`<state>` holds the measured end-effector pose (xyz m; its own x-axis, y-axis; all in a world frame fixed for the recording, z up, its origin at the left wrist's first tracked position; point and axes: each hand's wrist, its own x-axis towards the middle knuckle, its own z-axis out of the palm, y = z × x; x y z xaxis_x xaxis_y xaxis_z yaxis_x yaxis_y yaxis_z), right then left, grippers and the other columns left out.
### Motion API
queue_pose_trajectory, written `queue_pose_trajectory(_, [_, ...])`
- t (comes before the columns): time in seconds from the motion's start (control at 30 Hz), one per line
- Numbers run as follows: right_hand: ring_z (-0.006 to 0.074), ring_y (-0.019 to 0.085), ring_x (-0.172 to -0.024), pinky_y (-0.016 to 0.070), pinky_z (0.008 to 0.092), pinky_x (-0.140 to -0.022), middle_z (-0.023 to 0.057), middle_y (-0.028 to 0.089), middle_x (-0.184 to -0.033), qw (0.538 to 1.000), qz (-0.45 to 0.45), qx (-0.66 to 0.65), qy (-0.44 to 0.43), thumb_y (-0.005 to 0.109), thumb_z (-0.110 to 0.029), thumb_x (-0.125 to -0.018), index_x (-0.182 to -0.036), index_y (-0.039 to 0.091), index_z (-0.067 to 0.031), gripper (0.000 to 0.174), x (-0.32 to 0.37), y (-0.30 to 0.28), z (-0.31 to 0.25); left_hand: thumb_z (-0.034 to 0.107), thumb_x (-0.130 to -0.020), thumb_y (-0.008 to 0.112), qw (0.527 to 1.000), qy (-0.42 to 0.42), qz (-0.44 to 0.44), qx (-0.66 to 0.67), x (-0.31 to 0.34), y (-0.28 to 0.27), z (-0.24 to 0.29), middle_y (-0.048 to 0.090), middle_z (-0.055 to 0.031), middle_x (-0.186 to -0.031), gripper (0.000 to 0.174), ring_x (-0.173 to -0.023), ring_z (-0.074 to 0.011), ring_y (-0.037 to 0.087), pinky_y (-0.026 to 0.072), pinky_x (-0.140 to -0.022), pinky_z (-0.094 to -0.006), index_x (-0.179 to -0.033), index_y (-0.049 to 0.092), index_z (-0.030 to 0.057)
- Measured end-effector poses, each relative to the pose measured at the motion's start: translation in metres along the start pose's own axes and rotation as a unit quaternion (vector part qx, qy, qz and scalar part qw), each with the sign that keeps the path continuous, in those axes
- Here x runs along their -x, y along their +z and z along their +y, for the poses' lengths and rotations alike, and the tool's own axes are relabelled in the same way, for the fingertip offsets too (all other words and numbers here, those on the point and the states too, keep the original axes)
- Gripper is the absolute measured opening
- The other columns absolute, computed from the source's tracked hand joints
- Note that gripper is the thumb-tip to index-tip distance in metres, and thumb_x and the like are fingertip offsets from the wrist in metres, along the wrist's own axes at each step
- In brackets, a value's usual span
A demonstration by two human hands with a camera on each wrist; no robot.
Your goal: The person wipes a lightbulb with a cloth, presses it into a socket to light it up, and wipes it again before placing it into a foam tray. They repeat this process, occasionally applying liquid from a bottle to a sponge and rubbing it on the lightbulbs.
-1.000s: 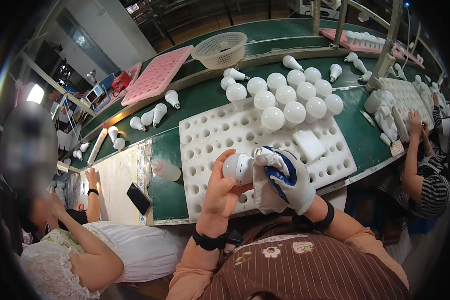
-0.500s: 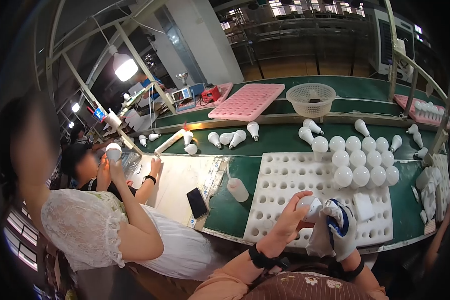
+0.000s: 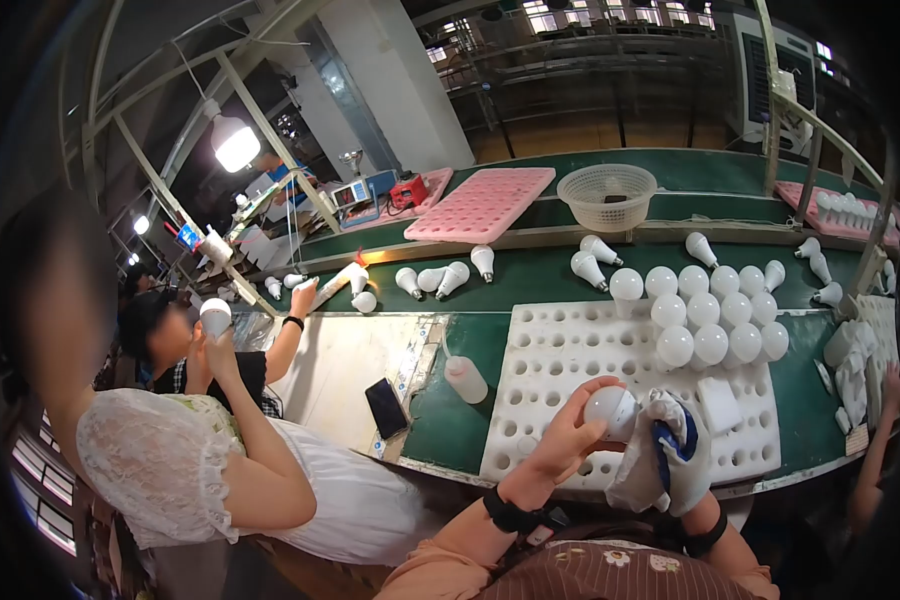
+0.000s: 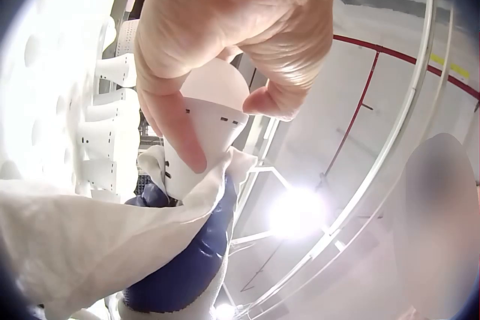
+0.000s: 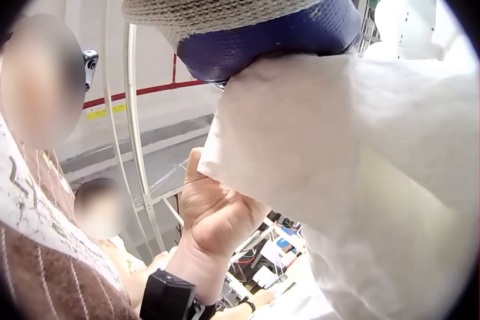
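My bare left hand [image 3: 567, 440] holds a white light bulb [image 3: 610, 413] over the front of a white foam tray [image 3: 530, 385]. In the left wrist view the thumb and fingers grip the bulb [image 4: 206, 121] around its dome and upper body. My right hand [image 3: 687, 455] wears a white glove with blue coating and grips a white cloth [image 4: 82, 241] wrapped about the bulb's narrow end, hiding its base. The cloth [image 5: 292, 132] fills much of the right wrist view, below the glove [image 5: 270, 39]. Several bulbs [image 3: 710, 345] stand dome-up in the tray's holes.
A white block [image 3: 718, 403] lies on the tray. To its left are a squeeze bottle [image 3: 465, 380] and a phone [image 3: 386, 408]. Loose bulbs [image 3: 452, 278], a pink tray [image 3: 480, 205] and a basket [image 3: 607, 210] lie behind. A person in white [image 3: 170, 470] sits close on the left.
The head view has swung up and left, so the bench appears farther right and lower. Both hands keep the bulb and cloth together over the tray.
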<state>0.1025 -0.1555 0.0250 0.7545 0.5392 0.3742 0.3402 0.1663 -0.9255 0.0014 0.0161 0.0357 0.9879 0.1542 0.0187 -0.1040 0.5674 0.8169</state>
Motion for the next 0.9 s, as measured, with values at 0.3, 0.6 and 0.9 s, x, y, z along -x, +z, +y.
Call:
queue_pose_trajectory(0.3, [0.0167, 0.058, -0.104, 0.0433, 0.0294, -0.096, 0.0096, 0.062, -0.116, 0.994, -0.021, -0.051, 0.096, 0.06, -0.005, -0.083, -0.125, 0.052, 0.0029, 0.043, 0.003, -0.008, 0.02, 0.004, -0.084, 0.056, 0.999, 0.005, 0.033, -0.031, 0.004, 0.004, -0.004, 0.036, -0.0105, -0.143, 0.066, -0.121, -0.0259, 0.05, 0.0524, -0.093, -0.0457, -0.143, 0.027, 0.0115])
queue_pose_trajectory(0.6, [0.0175, 0.06, -0.102, 0.0451, 0.0294, -0.093, 0.0103, 0.064, -0.112, 0.996, -0.011, -0.062, 0.061, 0.063, -0.005, -0.079, -0.123, 0.054, 0.0024, 0.046, -0.001, 0.002, -0.007, 0.01, -0.084, 0.061, 1.0, 0.013, 0.021, 0.0, 0.004, 0.003, 0.0, 0.036, -0.0108, -0.144, 0.068, -0.122, -0.0265, 0.05, 0.0524, -0.093, -0.0459, -0.143, 0.027, 0.0125])
queue_pose_trajectory(0.9, [0.0118, 0.056, -0.099, 0.0439, 0.0246, -0.089, 0.0042, 0.061, -0.11, 0.993, -0.03, -0.061, 0.095, 0.058, -0.008, -0.089, -0.122, 0.054, 0.0016, 0.035, 0.002, -0.008, 0.014, 0.013, -0.084, 0.063, 0.999, 0.027, 0.016, -0.017, 0.005, 0.006, -0.006, 0.038, -0.0107, -0.143, 0.069, -0.121, -0.0255, 0.051, 0.0539, -0.091, -0.043, -0.143, 0.027, 0.0129])
